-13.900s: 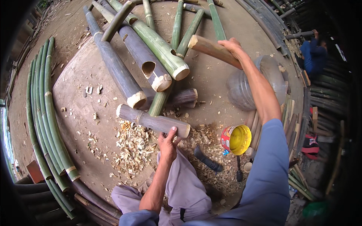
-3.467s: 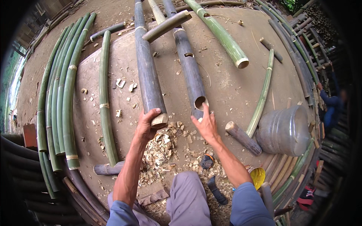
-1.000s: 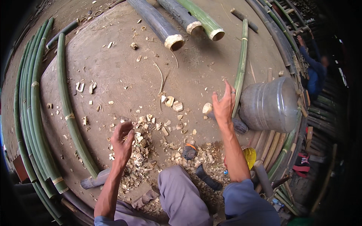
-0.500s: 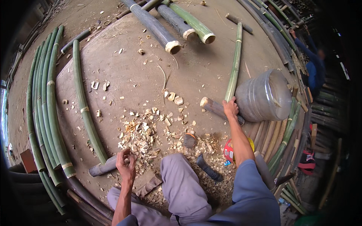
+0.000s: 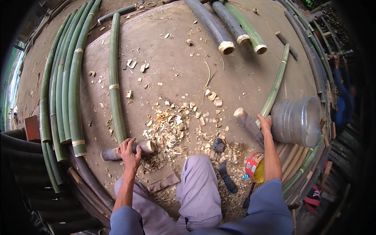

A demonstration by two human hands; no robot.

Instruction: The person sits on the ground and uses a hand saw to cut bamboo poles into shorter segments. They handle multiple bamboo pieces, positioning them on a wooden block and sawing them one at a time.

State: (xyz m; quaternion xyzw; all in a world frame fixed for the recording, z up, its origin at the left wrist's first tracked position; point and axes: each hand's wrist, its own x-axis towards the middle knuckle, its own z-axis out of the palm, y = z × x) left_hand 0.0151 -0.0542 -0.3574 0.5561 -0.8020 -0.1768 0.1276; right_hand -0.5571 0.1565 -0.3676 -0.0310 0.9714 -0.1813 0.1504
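My left hand (image 5: 130, 153) lies over a short dark bamboo piece (image 5: 110, 155), its fingers curled round it. The near end of a long green bamboo pole (image 5: 114, 82) meets that piece right beside my fingers. On the right, my right hand (image 5: 265, 122) is closed round the near end of another green bamboo pole (image 5: 277, 83). That pole rests against a second short dark bamboo piece (image 5: 249, 126), which lies slantwise on the ground. Exactly where my left fingertips press is partly hidden.
Pale wood chips (image 5: 172, 125) spread before my knees. A clear plastic jug (image 5: 294, 121) and a red-and-yellow tub (image 5: 256, 166) stand at right. Several green poles (image 5: 77, 102) lie at left; thick bamboo ends (image 5: 226, 47) point toward me. A person (image 5: 342, 98) is at far right.
My left hand has come down from the air onto the short dark bamboo piece. The short right-hand piece has swung to a steeper slant. The view has shifted, moving the scene rightward.
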